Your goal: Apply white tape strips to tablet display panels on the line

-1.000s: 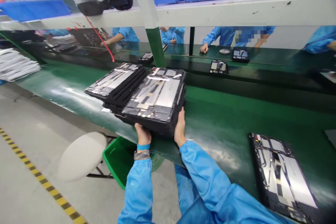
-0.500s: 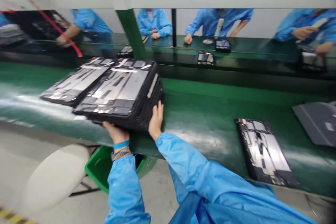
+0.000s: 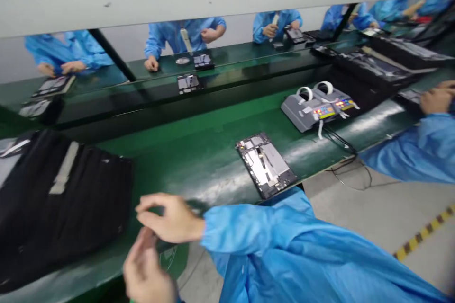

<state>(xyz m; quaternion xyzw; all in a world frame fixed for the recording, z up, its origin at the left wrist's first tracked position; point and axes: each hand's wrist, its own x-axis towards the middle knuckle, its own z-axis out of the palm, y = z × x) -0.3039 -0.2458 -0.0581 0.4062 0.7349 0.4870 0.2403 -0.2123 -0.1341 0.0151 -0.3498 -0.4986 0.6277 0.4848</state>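
Note:
My right hand (image 3: pixel 170 218) is over the front of the green bench, fingers curved with a gap to the thumb and nothing visible between them. Just below it, my left hand (image 3: pixel 145 270) is raised with fingers apart, somewhat blurred, holding nothing I can see. Both are off the tall stack of black tablets (image 3: pixel 88 199), which stands on the bench to their left. An opened tablet (image 3: pixel 265 165), its silver batteries and ribbon cables exposed, lies face up near the front edge, right of my hands.
A grey tape dispenser (image 3: pixel 316 109) with two white rolls sits beyond the opened tablet, cables hanging over the edge. More stacked tablets (image 3: pixel 384 71) stand at the far right, near a co-worker's hand (image 3: pixel 439 97). Several co-workers sit behind a raised shelf (image 3: pixel 231 71).
Both my hands have let go of the tablet stack and drawn away from it. My view has swung right, bringing the tape dispenser and the co-worker's arm into sight.

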